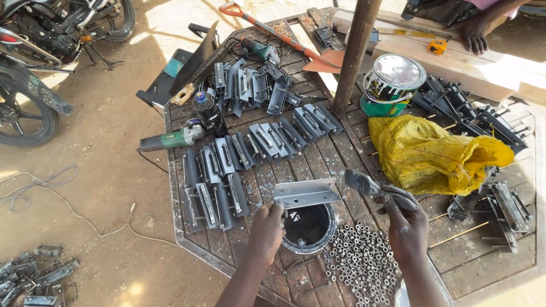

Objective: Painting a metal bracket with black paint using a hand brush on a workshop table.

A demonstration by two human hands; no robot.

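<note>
1. Between the two hands, over an open paint tin (309, 227), a bare steel angle bracket (306, 193) is held flat; the left hand (267, 227) pinches its near end, so drips would likely fall into the tin.
2. Right hand (405, 223) is closed round a paintbrush (369, 186), grey bristles pointing at the bracket's far end.
3. Just below the right hand: a heap of small shiny nuts (359, 267), loose on the plank table (227, 250).
4. Beyond the left hand: rows of brackets with bolts (227, 170), dark and overlapping, perhaps laid out to dry; an angle grinder (170, 139) beside them.
5. Beyond the right hand: a crumpled yellow sack (432, 153), a closed tin (392, 82), a rusty post (355, 51).
6. Far side: another person's hand (474, 40) on a pale board (483, 65).
</note>
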